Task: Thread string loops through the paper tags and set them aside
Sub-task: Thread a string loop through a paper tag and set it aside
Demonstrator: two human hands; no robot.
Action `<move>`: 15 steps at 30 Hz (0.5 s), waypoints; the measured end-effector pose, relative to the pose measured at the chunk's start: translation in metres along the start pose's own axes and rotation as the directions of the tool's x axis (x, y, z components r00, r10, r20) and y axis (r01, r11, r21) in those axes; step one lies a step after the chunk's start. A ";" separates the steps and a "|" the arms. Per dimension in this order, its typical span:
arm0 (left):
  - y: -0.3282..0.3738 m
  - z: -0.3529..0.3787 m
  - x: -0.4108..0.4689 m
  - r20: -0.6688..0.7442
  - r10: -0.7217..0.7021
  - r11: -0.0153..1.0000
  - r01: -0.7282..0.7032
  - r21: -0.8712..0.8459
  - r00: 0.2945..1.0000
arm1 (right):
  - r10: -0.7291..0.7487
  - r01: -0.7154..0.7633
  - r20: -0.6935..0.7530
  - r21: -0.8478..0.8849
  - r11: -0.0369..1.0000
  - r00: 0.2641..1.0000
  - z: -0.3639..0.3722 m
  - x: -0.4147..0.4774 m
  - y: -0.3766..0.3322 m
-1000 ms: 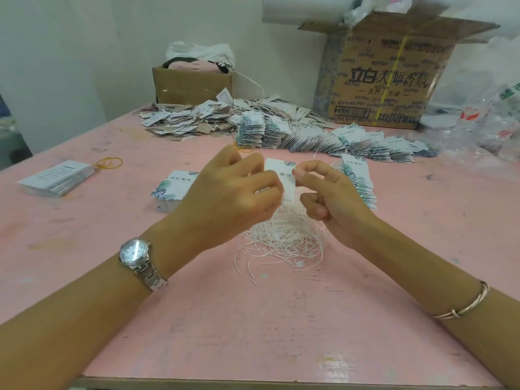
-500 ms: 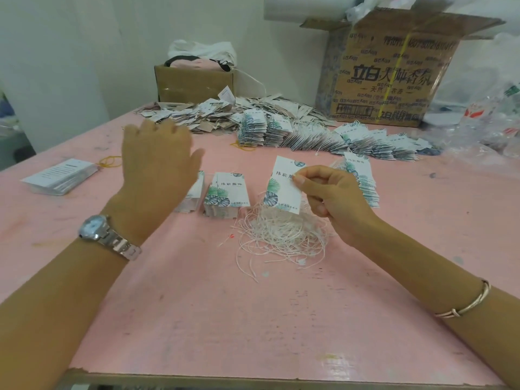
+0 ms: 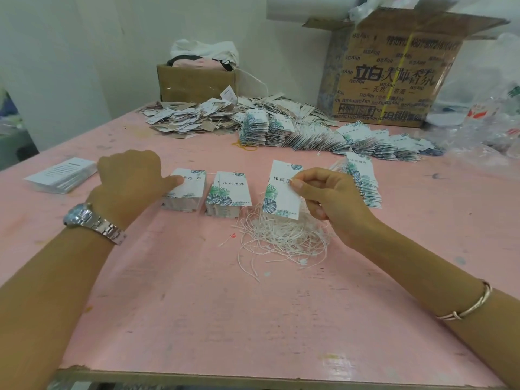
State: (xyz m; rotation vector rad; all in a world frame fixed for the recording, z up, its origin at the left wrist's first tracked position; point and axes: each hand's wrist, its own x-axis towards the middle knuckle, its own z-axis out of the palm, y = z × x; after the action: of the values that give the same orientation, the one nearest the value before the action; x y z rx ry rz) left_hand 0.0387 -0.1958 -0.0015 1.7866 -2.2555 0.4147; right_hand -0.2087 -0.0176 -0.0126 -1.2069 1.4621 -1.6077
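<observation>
Across the pink worktop (image 3: pixel 197 319), the largest things stand far off: a big printed cardboard box (image 3: pixel 394 80) at the far right and a smaller carton (image 3: pixel 194 83) at the far middle. A loose heap of tags (image 3: pixel 191 119) and fanned rows of strung tags (image 3: pixel 323 139) are spread in front of them. Nearer, in the middle, lies a tangle of white string loops (image 3: pixel 284 237), with a leaning stack of strung tags (image 3: pixel 364 178) just beyond it to the right and a flat pack of white cards (image 3: pixel 62 174) well to the left. Two neat stacks of plain tags sit left of the strings. The middle stack (image 3: pixel 230 195) is untouched. The left stack (image 3: pixel 191 192) lies under the left hand (image 3: pixel 129 181), whose thumb rests on the top tag while the fingers curl out of sight, so I cannot tell whether that grip has caught a tag. The right hand (image 3: pixel 329 198) holds one tag (image 3: pixel 281 192) upright above the far edge of the strings, its grip clamped on the card's right edge between thumb and forefinger. Whether a loop already runs through its hole is too fine to tell. The step looks like the changeover between tags: one to be set aside on the right, the next to be lifted. The next move calls for peeling a single card off the left stack without dragging its neighbours.
</observation>
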 end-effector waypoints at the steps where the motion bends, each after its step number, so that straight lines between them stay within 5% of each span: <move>1: 0.000 0.000 0.000 0.003 -0.003 1.000 0.003 -0.004 1.000 | 0.000 0.000 0.003 -0.002 1.000 1.000 0.000 0.000 0.000; 10: 0.004 -0.010 -0.004 -0.033 -0.007 0.993 0.003 -0.115 0.999 | 0.010 -0.010 0.022 -0.016 1.000 1.000 0.002 -0.001 -0.001; 15: 0.016 -0.026 -0.014 -0.255 0.002 0.948 -0.083 -0.307 0.967 | 0.041 -0.041 0.023 0.013 0.999 0.999 0.001 -0.002 -0.001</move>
State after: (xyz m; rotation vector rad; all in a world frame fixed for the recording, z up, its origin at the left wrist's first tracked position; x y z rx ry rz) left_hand 0.0267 -0.1704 0.0170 1.4392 -2.0507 0.2526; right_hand -0.2073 -0.0161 -0.0117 -1.1767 1.4509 -1.5695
